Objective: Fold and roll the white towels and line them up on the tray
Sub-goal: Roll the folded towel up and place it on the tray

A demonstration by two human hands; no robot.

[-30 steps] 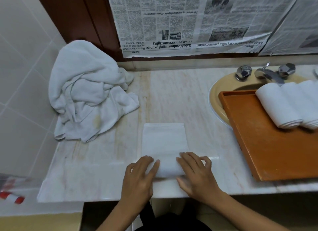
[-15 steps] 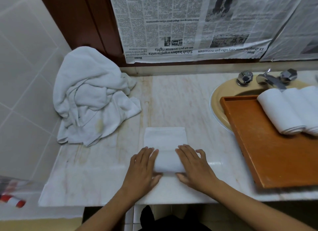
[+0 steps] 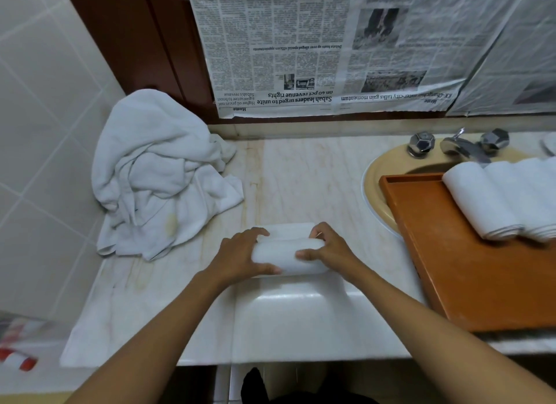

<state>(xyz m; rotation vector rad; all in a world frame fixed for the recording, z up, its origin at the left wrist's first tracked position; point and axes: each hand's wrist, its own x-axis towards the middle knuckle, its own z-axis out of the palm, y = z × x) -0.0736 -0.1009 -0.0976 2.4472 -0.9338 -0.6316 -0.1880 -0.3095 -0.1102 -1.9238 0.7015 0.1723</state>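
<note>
1. Two hands grip one white towel roll [image 3: 287, 253] at the front middle of the desk [image 3: 301, 175]: the left hand [image 3: 240, 254] curls round its left end, the right hand [image 3: 328, 248] round its right end.
2. Finished rolls [image 3: 493, 199] lie side by side on the orange tray [image 3: 469, 277], which partly covers the sink [image 3: 373, 187].
3. Crumpled white towels [image 3: 156, 175] are piled at the desk's left rear.

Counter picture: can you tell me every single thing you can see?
counter: one, pale marble, across the middle.
sink: one, yellowish, right.
tap: one with two knobs, silver, behind the sink.
tray: one, orange, right, partly over the sink.
finished rolls: at least two, white, side by side on the tray.
towel being rolled: one, white, middle of the counter.
towel heap: one, white, back left.
newspaper: several sheets, grey, on the wall.
left hand, right hand: each grips one end of the towel being rolled.
</note>
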